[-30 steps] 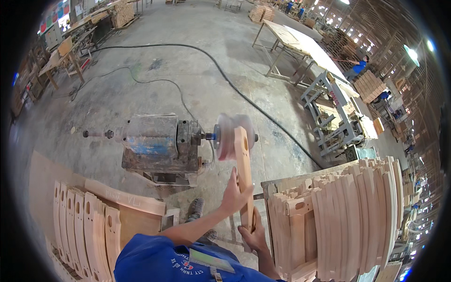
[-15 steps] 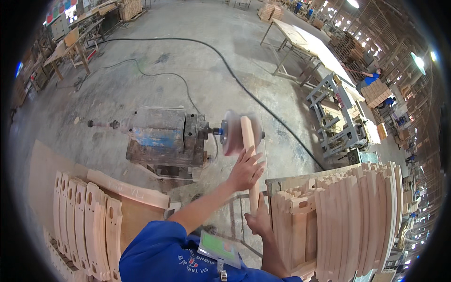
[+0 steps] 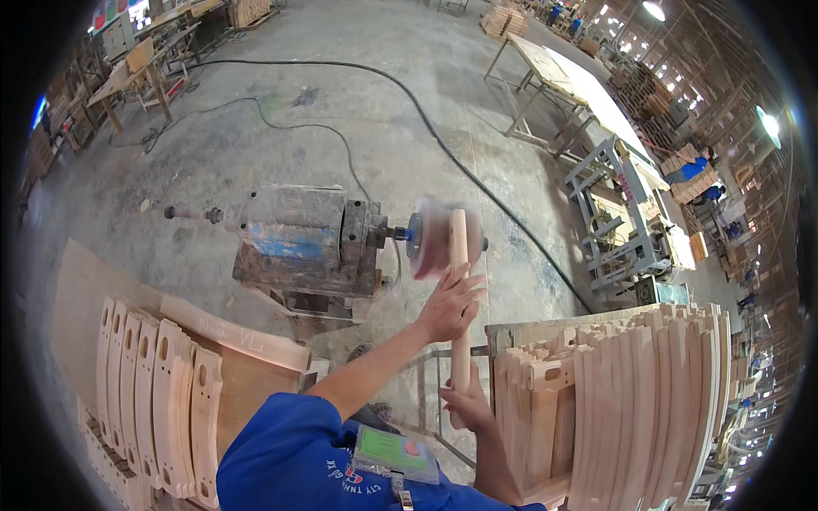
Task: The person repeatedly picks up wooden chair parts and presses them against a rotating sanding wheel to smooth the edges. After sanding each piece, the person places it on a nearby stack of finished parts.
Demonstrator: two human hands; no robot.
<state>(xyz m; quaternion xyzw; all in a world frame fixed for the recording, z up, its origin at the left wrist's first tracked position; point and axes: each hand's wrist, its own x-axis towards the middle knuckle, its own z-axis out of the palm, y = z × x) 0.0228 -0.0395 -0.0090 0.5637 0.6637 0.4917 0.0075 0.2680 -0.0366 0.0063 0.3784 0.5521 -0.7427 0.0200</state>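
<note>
A long pale wooden slat (image 3: 460, 341) runs lengthwise away from me, between both hands and a blurred, spinning sanding wheel (image 3: 433, 243). Its far end overlaps the wheel. My left hand (image 3: 450, 307) is closed around the slat just short of the wheel, fingers over its top and side. Nearer to me, my right hand (image 3: 469, 404) grips the slat's near end, the thumb across it. The wheel sits on the shaft of a worn grey motor (image 3: 294, 226) with blue paint patches, to the left.
Slotted wooden slats (image 3: 166, 383) stand in a row at left by a curved board (image 3: 239, 332). A dense stack of wooden pieces (image 3: 639, 392) fills the right. Behind lie a black cable (image 3: 426, 123), a grey metal frame (image 3: 618, 221) and a long table (image 3: 562, 81). A co-worker (image 3: 694, 169) is far right.
The slat has turned in my hands and now shows a narrower, rounder face. Both hands stay on it, near the same places. The view has shifted slightly.
</note>
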